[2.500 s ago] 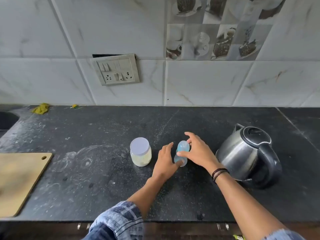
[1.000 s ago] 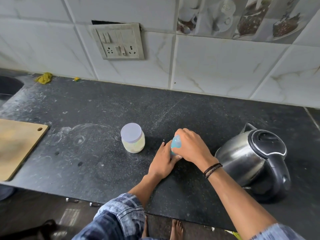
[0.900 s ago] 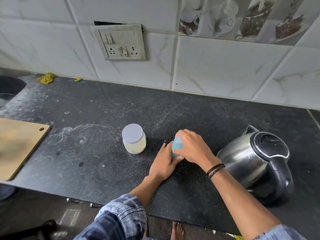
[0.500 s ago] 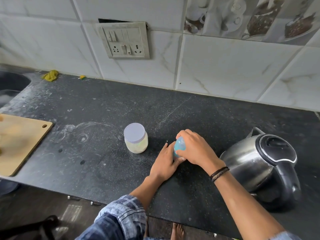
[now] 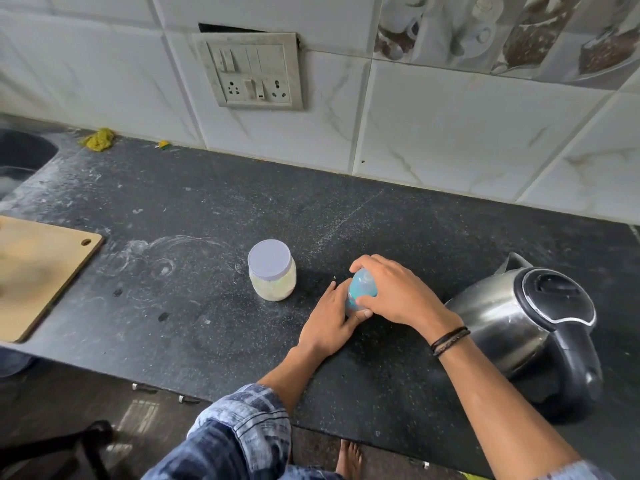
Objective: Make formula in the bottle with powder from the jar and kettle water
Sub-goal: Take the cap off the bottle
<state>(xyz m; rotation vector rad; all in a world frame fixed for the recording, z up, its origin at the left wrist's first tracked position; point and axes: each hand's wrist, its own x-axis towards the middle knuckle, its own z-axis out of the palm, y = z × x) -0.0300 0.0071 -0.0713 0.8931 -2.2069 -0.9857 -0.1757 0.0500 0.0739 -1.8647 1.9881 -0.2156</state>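
The bottle (image 5: 360, 289) is standing upright on the bench (image 5: 173, 323), just right of the jar (image 5: 272, 270), with its long axis rising from the bench, and both hands are meeting on it. The right hand (image 5: 391, 292) is reaching over it from the side away from the jar, its fingers (image 5: 362, 265) clamping round the top, so the cap is lying directly under that palm. The left hand (image 5: 329, 323) is bracing the lower body from the jar side, fingers lying along the wall and thumb tucking round the base. Judging by the grip, the right hand is the one placed to twist the top off. The kettle (image 5: 530, 323) is sitting further right of the jar, untouched. Earlier the right fingers were only resting spread on the top with most of the bottle showing; now they are wrapping it closely, and the jar is keeping its lid on
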